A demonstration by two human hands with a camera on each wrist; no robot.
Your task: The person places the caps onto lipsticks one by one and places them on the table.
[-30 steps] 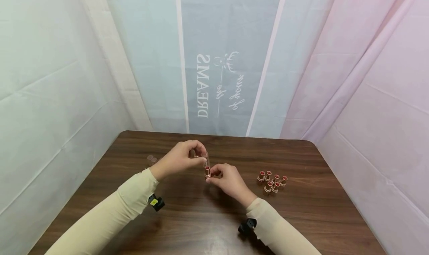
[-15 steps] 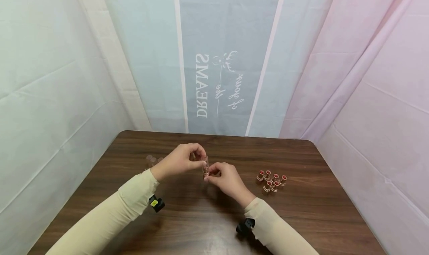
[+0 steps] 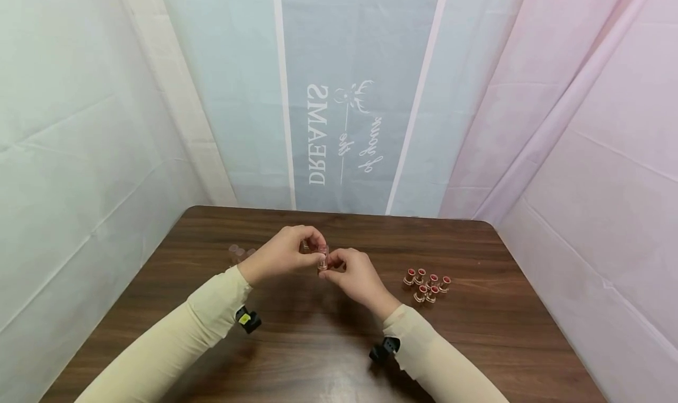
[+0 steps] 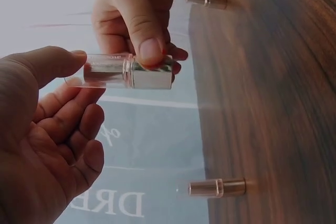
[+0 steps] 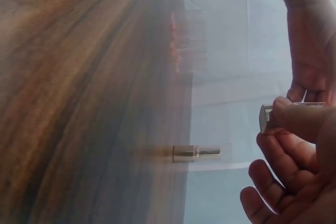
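Note:
In the left wrist view, my left hand (image 4: 58, 124) pinches a clear cap (image 4: 76, 78) between thumb and fingers. The cap sits over the narrow barrel of a shiny rose-gold lipstick tube (image 4: 153, 78). My right hand (image 3: 360, 276) pinches the tube's wider base between thumb and fingers. In the head view both hands meet above the middle of the table, with my left hand (image 3: 283, 250) covering part of the tube. Another lipstick tube with a clear cap (image 5: 197, 153) stands upright on the table behind them.
Several uncapped rose-gold tubes with red openings (image 3: 422, 288) stand in a cluster right of my right hand. Several clear caps (image 3: 233, 249) stand at the left, partly hidden by my left hand. The brown wooden table (image 3: 296, 344) ends at a printed curtain (image 3: 349, 50).
The clear cap has come down over the tube's barrel, which was below it a second ago. My right hand has risen slightly with the tube, closer to my left hand.

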